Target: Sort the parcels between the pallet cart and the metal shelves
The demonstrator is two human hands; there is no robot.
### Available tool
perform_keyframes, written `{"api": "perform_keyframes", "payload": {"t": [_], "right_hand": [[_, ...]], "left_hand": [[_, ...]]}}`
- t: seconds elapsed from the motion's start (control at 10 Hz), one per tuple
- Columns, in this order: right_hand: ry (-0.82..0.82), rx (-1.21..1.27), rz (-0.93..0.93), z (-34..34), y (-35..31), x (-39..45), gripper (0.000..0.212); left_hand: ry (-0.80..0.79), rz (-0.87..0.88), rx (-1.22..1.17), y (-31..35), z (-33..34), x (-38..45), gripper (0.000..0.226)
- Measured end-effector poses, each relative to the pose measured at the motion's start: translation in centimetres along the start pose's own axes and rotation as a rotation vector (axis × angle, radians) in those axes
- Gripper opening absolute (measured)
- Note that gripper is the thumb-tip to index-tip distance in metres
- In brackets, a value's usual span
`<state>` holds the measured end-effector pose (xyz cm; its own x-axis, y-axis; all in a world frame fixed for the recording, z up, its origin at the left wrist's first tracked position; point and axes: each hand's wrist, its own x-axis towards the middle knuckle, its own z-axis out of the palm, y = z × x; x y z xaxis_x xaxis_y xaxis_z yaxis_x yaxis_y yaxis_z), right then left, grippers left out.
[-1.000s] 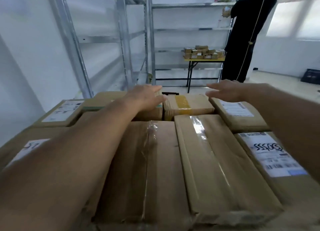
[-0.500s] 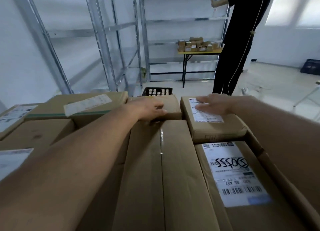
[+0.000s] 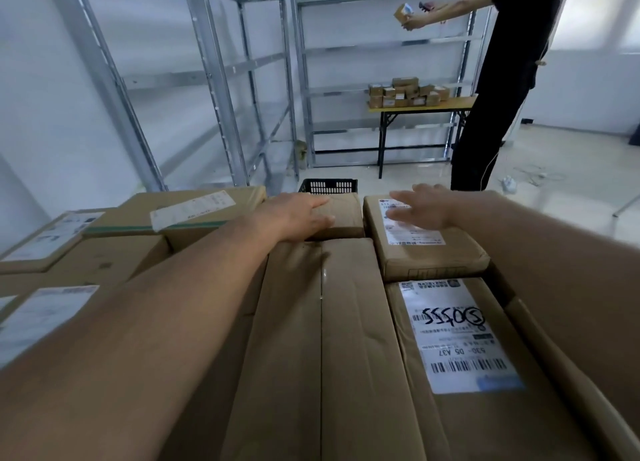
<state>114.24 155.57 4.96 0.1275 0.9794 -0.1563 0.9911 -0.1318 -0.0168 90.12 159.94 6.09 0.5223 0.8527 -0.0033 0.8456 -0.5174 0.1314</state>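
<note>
My left hand (image 3: 298, 218) lies flat, fingers straight, on small far parcel (image 3: 341, 214). Right hand (image 3: 420, 207) spread wide over labelled parcel (image 3: 426, 249) beside it. Metal shelves (image 3: 346, 79) beyond.

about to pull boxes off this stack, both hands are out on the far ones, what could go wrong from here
1. The left hand lies on the small plain parcel at the stack's far edge; a push could tip it toward the black crate behind.
2. The right hand has straight fingers over the labelled parcel, with no grip, so a lift may slip.
3. The parcels sit tightly packed, so dragging one may shift its neighbours.
</note>
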Motion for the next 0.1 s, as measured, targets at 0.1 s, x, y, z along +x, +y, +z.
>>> {"api": "perform_keyframes", "payload": {"t": [0.1], "right_hand": [[0.061, 0.007, -0.034, -0.73, -1.10, -0.98, 0.067]], "left_hand": [[0.037, 0.027, 0.017, -0.08, -0.42, -1.47, 0.059]]}}
